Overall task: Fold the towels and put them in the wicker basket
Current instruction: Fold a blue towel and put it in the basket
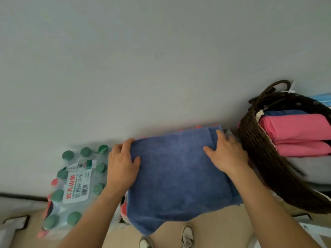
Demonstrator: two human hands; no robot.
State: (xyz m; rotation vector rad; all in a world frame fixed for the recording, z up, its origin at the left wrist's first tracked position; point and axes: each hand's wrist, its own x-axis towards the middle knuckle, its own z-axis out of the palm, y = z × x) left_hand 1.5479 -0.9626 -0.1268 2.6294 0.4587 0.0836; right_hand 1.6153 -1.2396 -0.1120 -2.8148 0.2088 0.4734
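A folded blue towel lies flat in front of me on a stack with red showing at its edges. My left hand grips the towel's left edge, thumb on top and fingers curled round its far corner. On the right part of the towel, my right hand rests flat with fingers spread. Just to the right stands the dark brown wicker basket, tilted in view. It holds folded pink towels, with a blue one and a dark one behind them.
A shrink-wrapped pack of water bottles with green caps sits to the left of the towel. A plain grey wall fills the view beyond. My shoes stand on the beige floor below the towel.
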